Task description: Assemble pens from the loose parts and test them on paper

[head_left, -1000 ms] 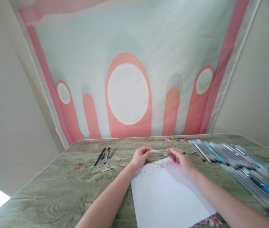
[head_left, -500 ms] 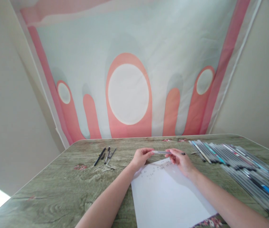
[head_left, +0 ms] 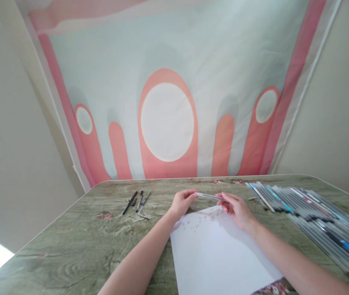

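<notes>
A slim, pale pen (head_left: 208,196) is held roughly level between my two hands, over the far edge of a white sheet of paper (head_left: 217,250). Its left end is pinched by the fingertips of my left hand (head_left: 182,204). The fingers of my right hand (head_left: 235,208) are closed round the other end and hide it. Small dark marks, too small to make out, are scattered on the upper part of the paper. Both forearms reach in from below, the right one across the paper's right side.
Many grey pens (head_left: 303,200) lie in rows at the right of the wood-patterned table (head_left: 78,246), a few blue or white. Several dark pens (head_left: 130,203) and small pieces lie at the left. A pink and pale green cloth (head_left: 168,168) hangs behind.
The pen has tilted slightly, its right end lower. Its dark tip, which stuck out past my right fingers, no longer shows. My right hand has shifted slightly.
</notes>
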The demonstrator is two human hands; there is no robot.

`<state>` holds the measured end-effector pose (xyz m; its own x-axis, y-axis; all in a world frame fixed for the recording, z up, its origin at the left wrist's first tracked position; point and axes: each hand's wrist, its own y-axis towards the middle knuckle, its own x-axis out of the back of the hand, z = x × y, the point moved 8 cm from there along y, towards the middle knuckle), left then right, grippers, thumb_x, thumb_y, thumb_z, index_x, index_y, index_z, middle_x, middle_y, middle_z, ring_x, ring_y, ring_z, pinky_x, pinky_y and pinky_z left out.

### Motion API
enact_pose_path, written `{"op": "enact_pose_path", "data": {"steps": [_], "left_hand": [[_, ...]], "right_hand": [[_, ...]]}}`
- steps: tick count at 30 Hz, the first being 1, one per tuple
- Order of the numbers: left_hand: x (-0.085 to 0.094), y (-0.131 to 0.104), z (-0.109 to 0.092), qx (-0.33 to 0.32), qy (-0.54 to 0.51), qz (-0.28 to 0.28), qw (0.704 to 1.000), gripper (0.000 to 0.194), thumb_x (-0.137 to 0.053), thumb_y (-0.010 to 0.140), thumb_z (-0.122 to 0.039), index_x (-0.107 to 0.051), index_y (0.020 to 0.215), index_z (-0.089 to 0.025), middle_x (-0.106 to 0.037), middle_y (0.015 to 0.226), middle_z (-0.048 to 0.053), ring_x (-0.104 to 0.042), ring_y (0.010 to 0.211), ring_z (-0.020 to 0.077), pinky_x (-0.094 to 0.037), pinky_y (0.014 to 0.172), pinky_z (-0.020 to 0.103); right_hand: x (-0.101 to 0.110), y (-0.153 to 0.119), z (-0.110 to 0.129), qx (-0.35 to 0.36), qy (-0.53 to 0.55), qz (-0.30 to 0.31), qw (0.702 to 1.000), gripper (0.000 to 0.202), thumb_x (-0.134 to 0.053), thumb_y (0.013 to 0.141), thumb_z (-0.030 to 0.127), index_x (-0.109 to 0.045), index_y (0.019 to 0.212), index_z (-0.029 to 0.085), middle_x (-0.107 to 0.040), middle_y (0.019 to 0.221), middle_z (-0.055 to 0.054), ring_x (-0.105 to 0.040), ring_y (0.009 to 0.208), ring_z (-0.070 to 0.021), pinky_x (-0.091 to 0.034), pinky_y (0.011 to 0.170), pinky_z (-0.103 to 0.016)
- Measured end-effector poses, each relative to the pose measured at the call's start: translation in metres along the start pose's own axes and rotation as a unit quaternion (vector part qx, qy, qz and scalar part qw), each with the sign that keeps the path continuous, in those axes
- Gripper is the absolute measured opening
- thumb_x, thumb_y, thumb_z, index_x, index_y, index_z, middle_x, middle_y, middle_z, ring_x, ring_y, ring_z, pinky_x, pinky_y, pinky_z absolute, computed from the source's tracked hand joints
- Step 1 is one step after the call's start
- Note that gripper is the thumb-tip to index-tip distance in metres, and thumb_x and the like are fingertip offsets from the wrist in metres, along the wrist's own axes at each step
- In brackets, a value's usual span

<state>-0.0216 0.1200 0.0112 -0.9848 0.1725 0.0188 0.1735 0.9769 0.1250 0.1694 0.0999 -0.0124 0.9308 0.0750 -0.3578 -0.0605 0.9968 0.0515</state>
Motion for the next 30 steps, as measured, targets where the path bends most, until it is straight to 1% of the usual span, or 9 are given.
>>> {"op": "enact_pose_path", "data": {"steps": [4, 6, 10, 12, 16, 21, 25, 27, 30], "left_hand": [[0.001, 0.0, 0.001, 0.001, -0.009, -0.007, 1.0, 0.038, -0.065, 0.065, -0.038, -0.066, 0.093, -0.013, -0.067, 0.077, 0.006, -0.053, 0.063, 0.0115, -0.041, 0.063, 0.023], [0.003, 0.001, 0.003, -0.004, -0.013, -0.032, 0.999, 0.038, -0.064, 0.065, -0.037, -0.066, 0.094, -0.012, -0.067, 0.076, 0.005, -0.053, 0.061, 0.0109, -0.041, 0.063, 0.023], [0.01, 0.002, 0.005, -0.011, -0.025, -0.097, 0.995, 0.04, -0.062, 0.067, -0.037, -0.065, 0.098, -0.011, -0.066, 0.071, 0.004, -0.052, 0.059, 0.01, -0.041, 0.062, 0.023], [0.01, 0.002, 0.003, -0.017, -0.03, -0.107, 0.994, 0.042, -0.06, 0.069, -0.038, -0.063, 0.102, -0.011, -0.066, 0.075, 0.005, -0.053, 0.063, 0.0106, -0.041, 0.063, 0.023], [0.003, 0.001, -0.005, -0.022, -0.043, -0.095, 0.994, 0.045, -0.056, 0.073, -0.039, -0.058, 0.109, -0.012, -0.067, 0.084, 0.007, -0.056, 0.071, 0.0122, -0.042, 0.069, 0.024], [-0.003, -0.002, -0.013, -0.041, -0.049, -0.076, 0.995, 0.044, -0.054, 0.075, -0.035, -0.055, 0.113, -0.012, -0.066, 0.088, 0.007, -0.058, 0.08, 0.0143, -0.042, 0.077, 0.027], [-0.009, -0.004, -0.016, -0.074, -0.064, -0.043, 0.994, 0.044, -0.053, 0.072, -0.018, -0.052, 0.116, -0.012, -0.065, 0.095, 0.007, -0.056, 0.089, 0.0155, -0.04, 0.085, 0.03], [-0.012, -0.006, -0.016, -0.082, -0.061, -0.03, 0.994, 0.05, -0.049, 0.068, -0.008, -0.05, 0.117, -0.013, -0.064, 0.098, 0.006, -0.056, 0.091, 0.0154, -0.04, 0.086, 0.03], [-0.015, -0.009, -0.018, -0.085, -0.047, -0.025, 0.995, 0.059, -0.042, 0.063, -0.002, -0.048, 0.12, -0.015, -0.063, 0.103, 0.006, -0.054, 0.095, 0.0155, -0.04, 0.084, 0.028]], "right_hand": [[-0.008, -0.004, 0.002, 0.009, -0.063, 0.013, 0.998, 0.036, -0.06, 0.07, 0.045, -0.066, 0.085, 0.013, -0.062, 0.063, -0.004, -0.043, 0.042, -0.0071, -0.03, 0.041, -0.022], [-0.013, -0.006, 0.003, 0.022, -0.12, 0.021, 0.992, 0.039, -0.055, 0.073, 0.049, -0.067, 0.082, 0.013, -0.063, 0.062, -0.005, -0.044, 0.042, -0.0082, -0.033, 0.042, -0.023], [-0.029, -0.014, -0.001, 0.06, -0.26, 0.072, 0.961, 0.045, -0.044, 0.077, 0.054, -0.065, 0.075, 0.014, -0.062, 0.059, -0.004, -0.047, 0.043, -0.0108, -0.037, 0.046, -0.024], [-0.037, -0.019, -0.001, 0.088, -0.311, 0.095, 0.941, 0.043, -0.04, 0.08, 0.053, -0.063, 0.075, 0.016, -0.06, 0.057, -0.002, -0.049, 0.044, -0.0117, -0.038, 0.048, -0.024], [-0.043, -0.027, 0.007, 0.152, -0.407, 0.095, 0.896, 0.039, -0.032, 0.085, 0.047, -0.055, 0.07, 0.02, -0.054, 0.051, 0.001, -0.049, 0.046, -0.0128, -0.037, 0.051, -0.024], [-0.044, -0.029, 0.015, 0.211, -0.497, 0.073, 0.839, 0.035, -0.03, 0.087, 0.041, -0.045, 0.062, 0.022, -0.049, 0.051, 0.002, -0.048, 0.049, -0.0136, -0.034, 0.054, -0.024], [-0.042, -0.028, 0.013, 0.235, -0.529, 0.054, 0.813, 0.032, -0.031, 0.087, 0.039, -0.046, 0.064, 0.023, -0.049, 0.051, 0.001, -0.047, 0.048, -0.0142, -0.03, 0.052, -0.024], [-0.041, -0.029, 0.013, 0.245, -0.544, 0.049, 0.801, 0.031, -0.031, 0.086, 0.038, -0.046, 0.064, 0.023, -0.051, 0.051, 0.0, -0.048, 0.049, -0.0147, -0.029, 0.051, -0.024], [-0.042, -0.031, 0.012, 0.256, -0.564, 0.045, 0.784, 0.031, -0.031, 0.086, 0.038, -0.048, 0.065, 0.022, -0.052, 0.051, -0.001, -0.049, 0.048, -0.0151, -0.028, 0.051, -0.025]]}}
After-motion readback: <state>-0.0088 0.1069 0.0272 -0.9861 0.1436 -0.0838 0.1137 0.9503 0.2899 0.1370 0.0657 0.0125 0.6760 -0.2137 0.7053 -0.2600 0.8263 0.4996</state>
